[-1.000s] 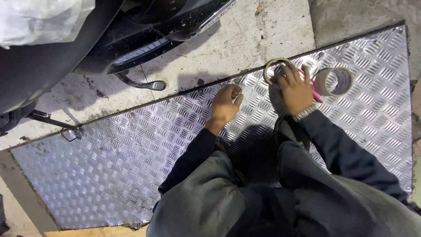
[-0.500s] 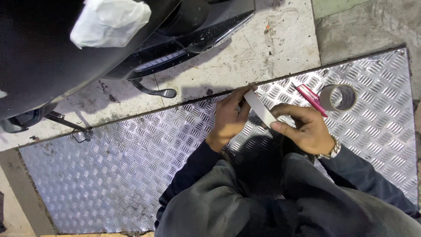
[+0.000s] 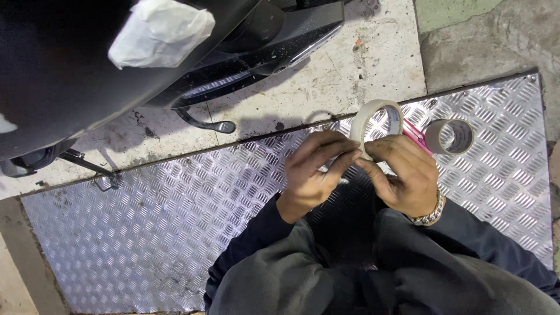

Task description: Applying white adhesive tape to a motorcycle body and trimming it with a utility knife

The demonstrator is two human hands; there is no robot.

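Note:
My right hand [image 3: 405,175] grips a roll of pale masking tape [image 3: 373,116], held upright above the checker-plate metal sheet [image 3: 146,221]. My left hand [image 3: 315,172] pinches at the roll's near edge with fingertips against the right hand's thumb. A second tape roll [image 3: 449,136] lies flat on the sheet just right of my hands, and a pink tool [image 3: 417,135] lies between it and the held roll, partly hidden by my right hand. A metal watch sits on my right wrist.
A black scooter body [image 3: 87,76] with a white wrapped patch [image 3: 160,38] fills the upper left. Its side stand [image 3: 204,122] rests on the concrete floor [image 3: 361,70] beyond the sheet's far edge. My dark-clothed knees fill the lower middle.
My right hand picked the tape roll off the sheet and brought it toward me. My left hand came across to meet it, and both now hold the roll upright.

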